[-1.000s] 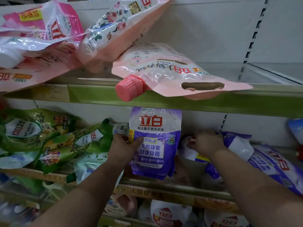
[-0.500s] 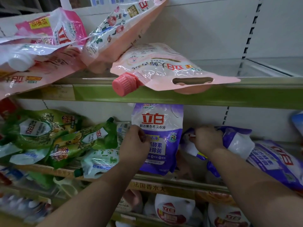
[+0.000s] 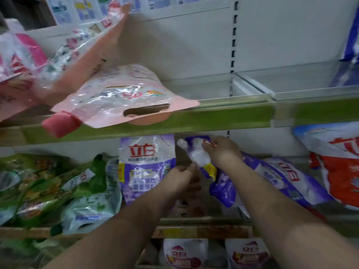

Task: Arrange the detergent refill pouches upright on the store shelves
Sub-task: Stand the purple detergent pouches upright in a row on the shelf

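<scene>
A purple detergent pouch [image 3: 146, 166] stands upright at the middle of the lower shelf. Right of it, my right hand [image 3: 221, 151] grips the top of a second purple pouch [image 3: 200, 156], lifted and tilted, its white cap pointing up-left. My left hand [image 3: 179, 177] touches that pouch's lower edge with its fingertips, just right of the upright pouch. Another purple pouch [image 3: 281, 177] lies slanted behind my right forearm.
Green pouches [image 3: 44, 187] lie heaped at the left of the lower shelf. Pink pouches [image 3: 120, 98] lie flat on the upper shelf, one pink cap overhanging its green edge [image 3: 223, 115]. A red and white pouch [image 3: 338, 162] leans at the right. More pouches sit on the shelf below.
My left hand left the upright purple pouch and moved right to the second pouch. My right hand lifted that pouch's top up off the pile.
</scene>
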A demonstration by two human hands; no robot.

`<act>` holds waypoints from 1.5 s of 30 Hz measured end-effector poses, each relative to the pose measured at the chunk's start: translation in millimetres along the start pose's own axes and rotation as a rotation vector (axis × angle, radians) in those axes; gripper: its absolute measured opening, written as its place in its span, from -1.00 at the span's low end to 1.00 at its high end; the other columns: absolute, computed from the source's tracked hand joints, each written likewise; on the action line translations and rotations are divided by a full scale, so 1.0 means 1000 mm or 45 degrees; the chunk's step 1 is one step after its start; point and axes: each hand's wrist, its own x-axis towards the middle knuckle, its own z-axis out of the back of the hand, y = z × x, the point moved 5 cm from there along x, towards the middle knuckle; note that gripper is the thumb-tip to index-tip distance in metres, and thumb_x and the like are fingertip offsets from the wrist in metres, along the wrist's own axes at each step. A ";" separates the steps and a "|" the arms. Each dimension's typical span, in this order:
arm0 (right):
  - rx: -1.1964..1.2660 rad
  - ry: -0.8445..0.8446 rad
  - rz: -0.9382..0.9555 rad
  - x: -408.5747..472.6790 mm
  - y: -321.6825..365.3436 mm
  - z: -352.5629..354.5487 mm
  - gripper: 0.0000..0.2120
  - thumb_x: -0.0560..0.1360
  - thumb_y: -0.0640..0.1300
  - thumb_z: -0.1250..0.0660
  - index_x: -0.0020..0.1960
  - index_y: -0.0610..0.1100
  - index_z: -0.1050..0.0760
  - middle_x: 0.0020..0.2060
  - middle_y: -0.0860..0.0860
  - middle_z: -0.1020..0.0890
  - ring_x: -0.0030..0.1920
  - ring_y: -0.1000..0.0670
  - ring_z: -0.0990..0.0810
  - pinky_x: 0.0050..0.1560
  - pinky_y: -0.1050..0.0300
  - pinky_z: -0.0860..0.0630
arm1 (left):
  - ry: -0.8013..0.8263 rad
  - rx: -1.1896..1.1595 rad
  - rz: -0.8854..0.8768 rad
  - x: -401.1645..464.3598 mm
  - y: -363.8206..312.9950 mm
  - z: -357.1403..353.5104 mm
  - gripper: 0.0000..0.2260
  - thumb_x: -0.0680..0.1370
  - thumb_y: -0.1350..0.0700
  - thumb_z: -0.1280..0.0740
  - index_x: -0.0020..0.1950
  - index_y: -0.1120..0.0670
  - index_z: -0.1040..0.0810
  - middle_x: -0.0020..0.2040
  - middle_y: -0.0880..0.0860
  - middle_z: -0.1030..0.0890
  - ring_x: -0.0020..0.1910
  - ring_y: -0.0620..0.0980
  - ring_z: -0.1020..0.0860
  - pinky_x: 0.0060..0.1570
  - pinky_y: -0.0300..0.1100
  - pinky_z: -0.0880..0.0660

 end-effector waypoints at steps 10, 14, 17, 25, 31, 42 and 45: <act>0.513 0.135 0.231 -0.007 -0.009 0.025 -0.70 0.61 0.04 -0.25 0.01 -0.16 -0.63 -0.13 -0.09 -0.65 -0.06 -0.11 -0.59 -0.23 0.10 -0.41 | -0.332 -0.545 0.003 0.027 -0.009 -0.043 -0.65 0.63 -0.01 -0.26 0.35 0.14 -0.48 0.15 0.27 -0.65 0.11 0.32 -0.62 0.21 0.34 -0.46; 0.451 0.120 0.098 0.010 -0.033 0.040 -0.62 0.54 0.22 -0.28 0.17 -0.01 -0.62 -0.11 0.10 -0.56 -0.11 0.03 -0.51 -0.14 0.19 -0.39 | -0.428 -0.629 -0.080 0.027 -0.034 -0.038 -0.74 0.64 0.07 -0.27 0.29 0.15 -0.48 -0.14 0.19 -0.72 -0.26 0.18 -0.71 -0.34 0.08 -0.63; 0.522 0.178 -0.006 0.022 -0.048 0.041 -0.50 0.44 0.33 -0.34 0.10 -0.07 -0.60 -0.02 -0.02 -0.66 -0.04 -0.07 -0.61 0.04 0.04 -0.55 | -0.442 -0.590 -0.138 0.025 -0.049 -0.035 -0.69 0.65 0.08 -0.26 0.34 0.20 -0.46 -0.13 0.19 -0.71 -0.33 0.12 -0.69 -0.42 -0.08 -0.59; 0.896 0.406 -0.043 0.034 -0.066 0.038 -0.72 0.27 0.22 -0.56 -0.30 0.03 -0.63 -0.32 0.14 -0.71 -0.17 0.01 -0.68 -0.12 0.10 -0.61 | -0.572 -0.557 -0.164 0.024 -0.055 -0.007 -0.83 0.57 0.08 -0.39 0.11 0.10 -0.52 -0.16 0.17 -0.73 -0.27 0.17 -0.71 -0.21 0.18 -0.65; 1.401 1.020 -0.030 0.016 -0.079 -0.006 -0.47 0.20 -0.02 -0.64 0.12 -0.11 -0.61 0.05 -0.16 -0.71 0.06 -0.16 -0.70 0.06 -0.10 -0.63 | -0.633 -0.332 -0.180 0.023 -0.051 0.005 -0.85 0.56 0.04 -0.39 0.06 0.08 -0.58 -0.12 0.18 -0.71 -0.20 0.16 -0.69 -0.02 0.16 -0.61; 1.466 0.481 -0.245 0.015 -0.088 -0.050 -0.83 0.51 -0.21 -0.43 0.09 -0.11 -0.57 -0.29 -0.02 -0.74 -0.29 -0.03 -0.72 -0.30 0.12 -0.60 | -0.533 0.136 -0.107 0.016 -0.044 -0.004 -0.55 0.55 -0.08 -0.38 0.31 0.17 -0.44 0.11 0.21 -0.65 0.02 0.22 -0.66 0.04 0.14 -0.61; 1.542 0.375 -0.362 0.013 -0.087 -0.055 -0.90 0.54 -0.18 -0.40 0.05 -0.08 -0.56 -0.23 -0.06 -0.72 -0.27 -0.06 -0.72 -0.29 0.07 -0.60 | -0.564 0.544 -0.078 0.012 -0.040 -0.009 -0.50 0.54 -0.05 -0.39 0.38 0.15 -0.35 0.16 0.14 -0.60 0.01 0.12 -0.63 -0.06 -0.05 -0.59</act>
